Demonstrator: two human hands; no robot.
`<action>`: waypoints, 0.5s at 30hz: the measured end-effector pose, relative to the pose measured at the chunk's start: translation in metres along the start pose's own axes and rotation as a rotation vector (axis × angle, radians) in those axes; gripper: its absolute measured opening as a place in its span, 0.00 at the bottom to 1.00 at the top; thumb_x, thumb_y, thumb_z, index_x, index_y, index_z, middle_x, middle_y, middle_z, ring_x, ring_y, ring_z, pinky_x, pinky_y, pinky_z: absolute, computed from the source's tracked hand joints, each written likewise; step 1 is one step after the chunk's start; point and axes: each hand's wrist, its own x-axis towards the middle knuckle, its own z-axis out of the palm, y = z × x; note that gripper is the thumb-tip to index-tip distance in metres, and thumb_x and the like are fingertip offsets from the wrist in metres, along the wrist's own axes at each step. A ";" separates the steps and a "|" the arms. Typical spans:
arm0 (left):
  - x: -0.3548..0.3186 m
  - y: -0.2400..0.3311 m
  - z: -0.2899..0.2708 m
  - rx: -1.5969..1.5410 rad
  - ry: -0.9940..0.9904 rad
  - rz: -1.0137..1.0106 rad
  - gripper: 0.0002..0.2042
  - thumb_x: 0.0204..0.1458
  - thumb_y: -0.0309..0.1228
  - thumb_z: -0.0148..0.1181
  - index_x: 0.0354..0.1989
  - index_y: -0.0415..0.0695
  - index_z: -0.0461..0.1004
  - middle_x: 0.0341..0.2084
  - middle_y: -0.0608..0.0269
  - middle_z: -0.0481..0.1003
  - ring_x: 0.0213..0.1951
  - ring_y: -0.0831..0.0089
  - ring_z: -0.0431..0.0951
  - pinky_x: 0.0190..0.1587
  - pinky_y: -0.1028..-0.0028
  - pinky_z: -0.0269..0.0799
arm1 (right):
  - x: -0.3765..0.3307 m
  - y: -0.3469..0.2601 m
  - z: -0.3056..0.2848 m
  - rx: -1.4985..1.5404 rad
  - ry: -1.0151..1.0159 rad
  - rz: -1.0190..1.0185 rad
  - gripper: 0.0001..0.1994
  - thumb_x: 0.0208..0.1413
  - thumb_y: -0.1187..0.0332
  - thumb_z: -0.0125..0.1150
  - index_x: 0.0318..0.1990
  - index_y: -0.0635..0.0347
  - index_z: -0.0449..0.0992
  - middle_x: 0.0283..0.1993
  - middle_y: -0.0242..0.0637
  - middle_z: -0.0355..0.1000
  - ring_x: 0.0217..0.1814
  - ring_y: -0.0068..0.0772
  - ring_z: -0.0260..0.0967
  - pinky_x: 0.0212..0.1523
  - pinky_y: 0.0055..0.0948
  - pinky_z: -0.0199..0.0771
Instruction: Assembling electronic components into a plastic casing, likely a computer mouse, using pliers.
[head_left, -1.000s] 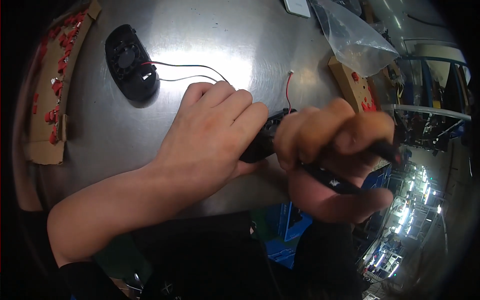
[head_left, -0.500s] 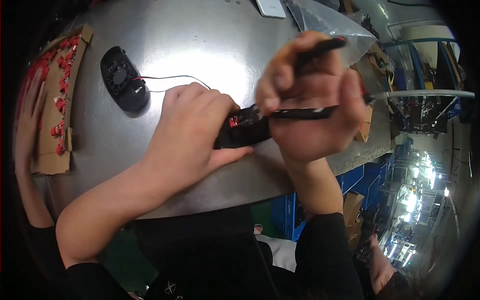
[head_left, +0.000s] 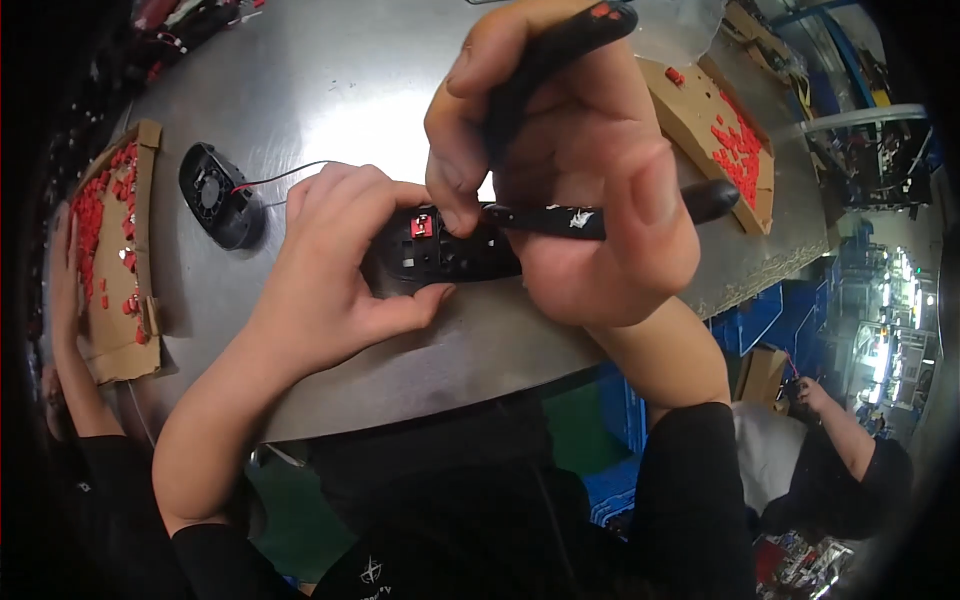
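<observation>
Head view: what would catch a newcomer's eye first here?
At centre, the left hand steadies a black plastic housing with a small red part seated in it, while the right hand grips a black tool above it. Cardboard trays of red pieces sit at both table edges.

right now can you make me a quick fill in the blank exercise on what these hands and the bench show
1. The left hand steadies a black plastic housing with a small ____ part set in it.
2. The right hand grips a black ____-shaped tool.
3. The cardboard trays at each side hold many little ____ pieces.
4. A small black fan lies on the ____ table.

Missing words: red; pen; red; metal
</observation>
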 end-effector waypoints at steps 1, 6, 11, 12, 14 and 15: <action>-0.001 -0.001 0.000 -0.011 0.002 -0.006 0.26 0.37 0.37 0.76 0.48 0.47 0.77 0.38 0.64 0.73 0.47 0.59 0.72 0.58 0.61 0.59 | 0.000 0.006 -0.001 0.004 -0.018 -0.038 0.23 0.55 0.56 0.60 0.50 0.68 0.68 0.34 0.33 0.67 0.32 0.19 0.63 0.34 0.20 0.65; -0.002 0.004 -0.004 -0.024 -0.044 -0.005 0.27 0.36 0.37 0.74 0.49 0.47 0.76 0.41 0.64 0.73 0.49 0.58 0.70 0.61 0.60 0.57 | 0.004 0.027 0.000 -0.007 -0.109 -0.220 0.23 0.55 0.56 0.60 0.50 0.67 0.69 0.36 0.33 0.68 0.34 0.19 0.64 0.36 0.21 0.66; -0.004 0.004 -0.002 -0.160 -0.093 -0.098 0.23 0.36 0.36 0.72 0.45 0.50 0.76 0.43 0.65 0.74 0.51 0.58 0.70 0.63 0.60 0.56 | 0.002 0.033 0.007 0.016 -0.057 -0.133 0.23 0.55 0.55 0.60 0.49 0.67 0.70 0.39 0.35 0.69 0.37 0.21 0.65 0.39 0.22 0.67; -0.003 0.005 -0.003 -0.160 -0.095 -0.096 0.23 0.36 0.36 0.72 0.45 0.50 0.76 0.43 0.65 0.74 0.51 0.58 0.70 0.63 0.60 0.56 | 0.002 0.032 0.006 0.006 -0.067 -0.110 0.23 0.55 0.55 0.60 0.49 0.66 0.71 0.39 0.35 0.69 0.38 0.22 0.65 0.40 0.23 0.67; -0.002 0.005 -0.004 -0.132 -0.120 -0.085 0.22 0.35 0.35 0.72 0.43 0.51 0.76 0.44 0.65 0.74 0.51 0.57 0.70 0.63 0.59 0.56 | 0.001 0.030 0.004 0.003 -0.079 -0.086 0.23 0.55 0.54 0.60 0.49 0.66 0.71 0.40 0.35 0.69 0.39 0.22 0.66 0.41 0.23 0.67; -0.002 0.005 -0.005 -0.130 -0.120 -0.086 0.22 0.35 0.35 0.72 0.43 0.51 0.76 0.44 0.65 0.74 0.51 0.57 0.70 0.63 0.59 0.56 | 0.000 0.028 0.003 -0.004 -0.087 -0.082 0.23 0.55 0.55 0.60 0.48 0.66 0.71 0.39 0.35 0.69 0.38 0.22 0.65 0.40 0.22 0.67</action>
